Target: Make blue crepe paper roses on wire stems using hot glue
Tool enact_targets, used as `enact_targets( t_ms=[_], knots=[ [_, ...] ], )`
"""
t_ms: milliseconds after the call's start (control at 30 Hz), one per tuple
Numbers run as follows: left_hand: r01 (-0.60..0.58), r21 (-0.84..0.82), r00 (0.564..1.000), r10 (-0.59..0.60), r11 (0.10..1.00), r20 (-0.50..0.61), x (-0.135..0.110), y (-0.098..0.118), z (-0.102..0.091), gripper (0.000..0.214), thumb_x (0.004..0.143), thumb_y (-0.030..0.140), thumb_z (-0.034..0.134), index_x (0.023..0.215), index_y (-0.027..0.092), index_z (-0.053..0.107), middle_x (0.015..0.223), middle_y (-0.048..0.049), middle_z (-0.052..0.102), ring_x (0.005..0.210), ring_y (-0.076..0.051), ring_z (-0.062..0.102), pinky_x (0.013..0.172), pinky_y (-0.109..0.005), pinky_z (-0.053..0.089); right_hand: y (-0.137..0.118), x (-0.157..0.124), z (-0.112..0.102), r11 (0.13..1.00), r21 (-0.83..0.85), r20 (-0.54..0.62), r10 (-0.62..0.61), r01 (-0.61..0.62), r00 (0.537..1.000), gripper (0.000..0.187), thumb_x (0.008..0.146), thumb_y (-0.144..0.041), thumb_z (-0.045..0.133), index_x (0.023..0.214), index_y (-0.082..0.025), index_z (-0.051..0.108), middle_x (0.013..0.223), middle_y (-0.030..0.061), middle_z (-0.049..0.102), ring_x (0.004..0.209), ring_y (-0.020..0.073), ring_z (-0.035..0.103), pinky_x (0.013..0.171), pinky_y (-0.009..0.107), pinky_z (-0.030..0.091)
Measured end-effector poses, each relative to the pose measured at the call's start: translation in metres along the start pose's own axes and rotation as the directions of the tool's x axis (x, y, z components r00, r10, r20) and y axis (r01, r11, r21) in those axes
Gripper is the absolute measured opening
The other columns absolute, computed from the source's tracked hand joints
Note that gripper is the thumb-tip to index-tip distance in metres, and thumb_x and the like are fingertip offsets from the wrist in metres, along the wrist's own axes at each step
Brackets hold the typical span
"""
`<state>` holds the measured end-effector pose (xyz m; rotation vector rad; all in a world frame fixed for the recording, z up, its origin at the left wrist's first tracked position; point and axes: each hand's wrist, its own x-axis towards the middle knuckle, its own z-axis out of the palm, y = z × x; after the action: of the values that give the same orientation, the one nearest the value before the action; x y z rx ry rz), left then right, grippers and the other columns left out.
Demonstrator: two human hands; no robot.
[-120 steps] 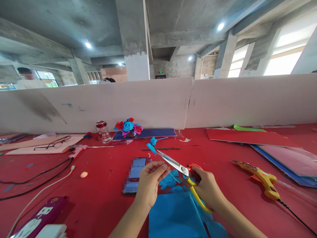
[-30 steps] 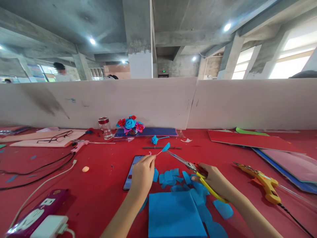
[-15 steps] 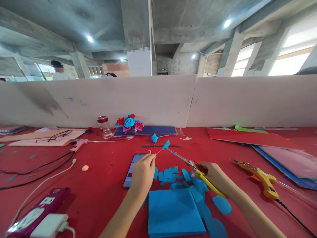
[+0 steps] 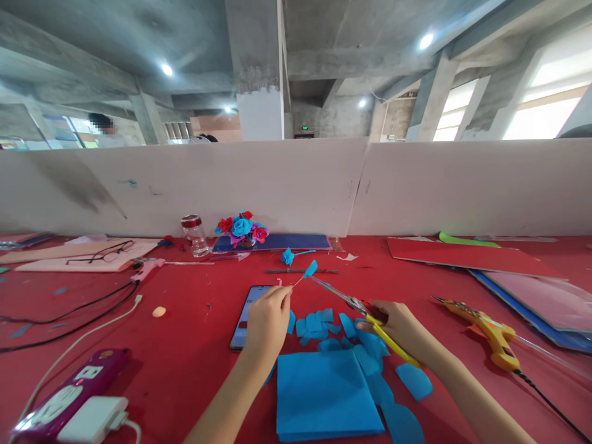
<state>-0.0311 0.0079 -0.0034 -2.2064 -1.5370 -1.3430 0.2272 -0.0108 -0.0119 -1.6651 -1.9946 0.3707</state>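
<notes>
Above the near middle of the red table point(image 4: 194, 345), the left hand point(image 4: 268, 316) pinches a thin wire point(image 4: 298, 280) tipped with a blue petal point(image 4: 310, 269). The right hand point(image 4: 401, 328) grips the scissors point(image 4: 345, 298), their tips at the petal. Holding the wire steady and taking small snips would likely suit best.

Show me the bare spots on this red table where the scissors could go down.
Bare tabletop lies between the phone and the white cable, and between the scissors and the red sheet. Crowded: blue scraps and blue paper around the left hand, pinching a blue-tipped wire, and the right hand; glue gun at right.
</notes>
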Motion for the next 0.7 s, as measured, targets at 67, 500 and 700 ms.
enact_targets(
  t_ms=[67,500,700],
  knots=[
    [-0.010,0.011,1.000,0.010,1.000,-0.002,0.0000,0.0000,-0.0004,0.021,0.079,0.013,0.052,0.087,0.020,0.070,0.086,-0.0091,0.072,0.074,-0.023,0.067,0.062,-0.027,0.049,0.0011,0.0000,0.0004,1.000,0.004,0.004,0.001,-0.001,1.000,0.034,0.069,-0.047,0.056,0.056,-0.020,0.040,0.052,-0.0069,0.030,0.050,0.0092,0.025,0.043,0.022,0.021],
    [-0.016,0.047,0.999,0.018,0.999,-0.031,0.0006,-0.0008,0.0020,0.016,0.079,0.013,0.055,0.083,0.018,0.070,0.083,-0.0067,0.072,0.071,-0.019,0.067,0.060,-0.024,0.050,0.0051,0.0019,0.0008,1.000,-0.022,0.009,0.018,-0.018,1.000,0.036,0.067,-0.045,0.058,0.053,-0.020,0.036,0.051,-0.0066,0.027,0.050,0.0092,0.023,0.043,0.022,0.018],
    [-0.023,0.049,0.999,0.025,0.999,-0.025,0.0012,0.0002,0.0016,0.016,0.078,0.012,0.055,0.084,0.017,0.069,0.083,-0.0068,0.072,0.072,-0.020,0.067,0.061,-0.025,0.051,0.0064,0.0021,0.0012,1.000,-0.009,-0.006,0.009,-0.009,1.000,0.036,0.064,-0.048,0.059,0.055,-0.020,0.038,0.051,-0.0068,0.029,0.049,0.0090,0.022,0.042,0.022,0.018]
  ],
)
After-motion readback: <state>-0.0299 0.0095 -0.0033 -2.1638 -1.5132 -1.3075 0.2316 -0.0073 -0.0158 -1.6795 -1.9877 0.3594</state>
